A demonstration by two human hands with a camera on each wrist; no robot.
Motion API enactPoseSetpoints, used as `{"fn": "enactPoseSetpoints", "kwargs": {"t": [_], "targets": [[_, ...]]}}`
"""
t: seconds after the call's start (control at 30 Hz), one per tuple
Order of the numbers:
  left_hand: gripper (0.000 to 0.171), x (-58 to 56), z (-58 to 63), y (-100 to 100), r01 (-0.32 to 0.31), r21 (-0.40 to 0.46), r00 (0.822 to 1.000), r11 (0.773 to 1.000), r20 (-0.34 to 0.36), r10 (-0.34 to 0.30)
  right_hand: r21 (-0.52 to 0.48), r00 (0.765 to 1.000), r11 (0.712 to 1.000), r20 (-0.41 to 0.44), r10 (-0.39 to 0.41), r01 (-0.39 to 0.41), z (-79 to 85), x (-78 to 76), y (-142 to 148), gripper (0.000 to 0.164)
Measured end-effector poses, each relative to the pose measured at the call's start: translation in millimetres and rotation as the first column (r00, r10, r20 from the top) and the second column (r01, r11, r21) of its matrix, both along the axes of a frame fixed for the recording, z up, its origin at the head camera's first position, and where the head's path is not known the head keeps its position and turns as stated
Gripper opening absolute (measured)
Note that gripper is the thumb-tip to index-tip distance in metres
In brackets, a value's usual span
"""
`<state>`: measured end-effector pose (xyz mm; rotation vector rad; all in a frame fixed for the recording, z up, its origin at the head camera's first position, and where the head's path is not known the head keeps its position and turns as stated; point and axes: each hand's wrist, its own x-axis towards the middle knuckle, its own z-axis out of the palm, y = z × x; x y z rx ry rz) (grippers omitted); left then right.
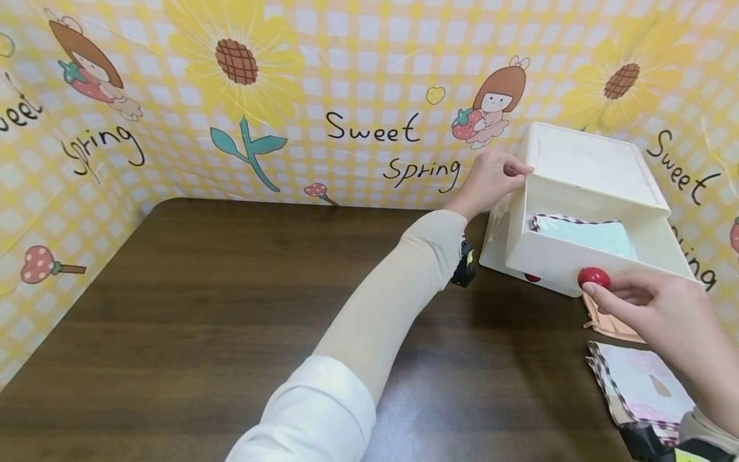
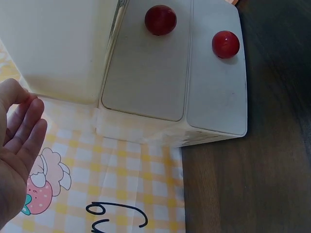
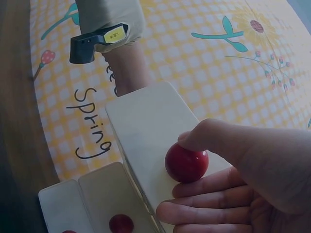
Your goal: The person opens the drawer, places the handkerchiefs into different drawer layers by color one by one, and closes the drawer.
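And there's the left hand [image 1: 491, 179] pinching the front top corner of the boxy white plastic cabinet [image 1: 594, 163], right hand [image 1: 670, 308] with a glossy red round knob [image 1: 594, 277] in its grip. White upper drawer [image 1: 545, 255] pulled open! Inside, a folded mint cloth [image 1: 583, 236]; nearer, a peach cloth [image 1: 612, 323] and a folded pink-and-white cloth [image 1: 641, 378] on the dark brown wooden table [image 1: 231, 321].

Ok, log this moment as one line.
Left hand: touching upper corner of box | Right hand: pinching red knob | Top drawer: open, folded cloth inside | Table: patterned cloth
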<state>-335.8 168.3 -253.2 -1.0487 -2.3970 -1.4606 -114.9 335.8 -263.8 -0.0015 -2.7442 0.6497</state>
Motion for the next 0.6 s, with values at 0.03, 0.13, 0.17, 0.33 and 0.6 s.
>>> {"fn": "enactPoseSetpoints", "kwargs": {"t": [0.03,0.13,0.17,0.33,0.6], "targets": [[0.018,0.0,0.1,-0.3,-0.001,0.0,1.0,1.0,-0.002,0.001,-0.005,1.0,1.0,-0.001,-0.001,0.001,-0.1,-0.6,-0.6,0.025],[0.018,0.3,0.6,-0.8,0.001,-0.003,1.0,1.0,-0.006,-0.001,-0.005,1.0,1.0,-0.002,-0.011,0.011,-0.4,-2.1,-2.0,0.028],[0.018,0.5,0.7,-0.9,0.002,-0.003,1.0,1.0,-0.006,-0.002,-0.007,1.0,1.0,0.002,-0.018,0.018,-0.3,-2.4,-2.4,0.029],[0.018,1.3,1.0,-0.7,0.002,-0.005,1.0,1.0,0.002,-0.002,-0.022,0.999,0.999,0.013,-0.045,0.046,-0.9,-3.3,-3.3,0.031],[0.018,2.1,1.0,0.3,-0.001,-0.004,1.0,1.0,-0.01,0.001,-0.022,0.998,0.998,0.01,-0.06,0.06,-0.9,-5.6,-1.3,0.033]]}}
